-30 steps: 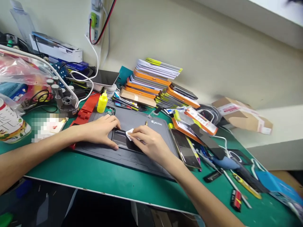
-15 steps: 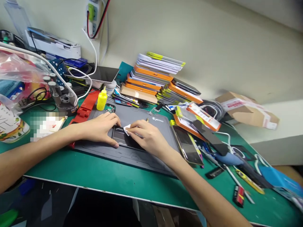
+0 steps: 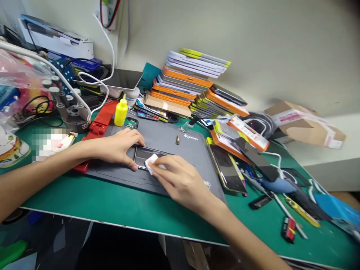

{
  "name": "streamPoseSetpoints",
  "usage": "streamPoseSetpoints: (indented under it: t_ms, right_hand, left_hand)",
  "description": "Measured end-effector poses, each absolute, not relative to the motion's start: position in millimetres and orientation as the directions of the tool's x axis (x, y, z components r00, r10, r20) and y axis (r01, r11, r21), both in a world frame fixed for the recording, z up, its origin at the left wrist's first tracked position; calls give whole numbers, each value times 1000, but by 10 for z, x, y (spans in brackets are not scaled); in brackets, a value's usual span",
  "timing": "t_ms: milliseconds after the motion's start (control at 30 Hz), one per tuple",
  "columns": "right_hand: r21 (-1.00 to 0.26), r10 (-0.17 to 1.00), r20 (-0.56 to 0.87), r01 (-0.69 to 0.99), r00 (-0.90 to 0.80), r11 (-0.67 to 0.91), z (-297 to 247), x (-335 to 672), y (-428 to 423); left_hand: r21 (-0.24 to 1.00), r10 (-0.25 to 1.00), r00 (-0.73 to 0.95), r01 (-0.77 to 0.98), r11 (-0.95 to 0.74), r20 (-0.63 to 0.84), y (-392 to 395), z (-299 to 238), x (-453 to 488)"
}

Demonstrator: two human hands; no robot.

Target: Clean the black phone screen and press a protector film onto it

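A dark phone point(image 3: 144, 154) lies flat on the grey work mat point(image 3: 165, 144). My left hand point(image 3: 115, 148) rests over the phone's left end, with thumb and fingers gripping its edges. My right hand point(image 3: 178, 180) presses a small white wipe point(image 3: 150, 163) onto the phone's near edge, fingers closed on it. Most of the phone's right half is hidden under my right hand.
A yellow bottle point(image 3: 121, 111) and a red clamp point(image 3: 99, 123) stand left of the mat. Stacked phone-part boxes point(image 3: 194, 84) line the wall. Another phone point(image 3: 226, 168), tools point(image 3: 298, 212) and cables lie to the right on the green table mat point(image 3: 112, 206). A cardboard box point(image 3: 305, 123) sits at far right.
My right hand has slid the white wipe from the phone's far edge toward its near edge. The left hand keeps its hold. The camera has tilted down slightly.
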State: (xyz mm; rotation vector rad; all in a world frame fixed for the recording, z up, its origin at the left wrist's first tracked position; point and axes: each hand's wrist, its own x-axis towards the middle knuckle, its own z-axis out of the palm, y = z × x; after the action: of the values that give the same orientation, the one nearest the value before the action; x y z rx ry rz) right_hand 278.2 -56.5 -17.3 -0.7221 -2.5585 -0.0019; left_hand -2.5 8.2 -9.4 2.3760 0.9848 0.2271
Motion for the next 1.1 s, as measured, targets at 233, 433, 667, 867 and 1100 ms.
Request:
streamPoseSetpoints:
  t_ms: [233,433,667,867,1100]
  right_hand:
    - [-52,446,420,469,-791,882,-196,2759,-632]
    - [-24,490,462,542,-739,840,-189,3468,-784]
    - [-90,612,461,652,-642,753,-232,3492,-620]
    - [-105,693,443,735,-568,670,-243,3388,-540]
    - [-88,690,420,730,-590,678,-206,3410,-879]
  left_hand:
    - [574,709,703,605,-552,-59,154,-85,-69]
    - [585,726,682,627,-515,-91,145,-94,-59]
    - [581,726,682,627,-519,-87,154,-52,-51]
    - [561,722,686,632,-535,-85,168,-40,-57]
    - [563,718,692,624,-542,-77,150,-89,-42]
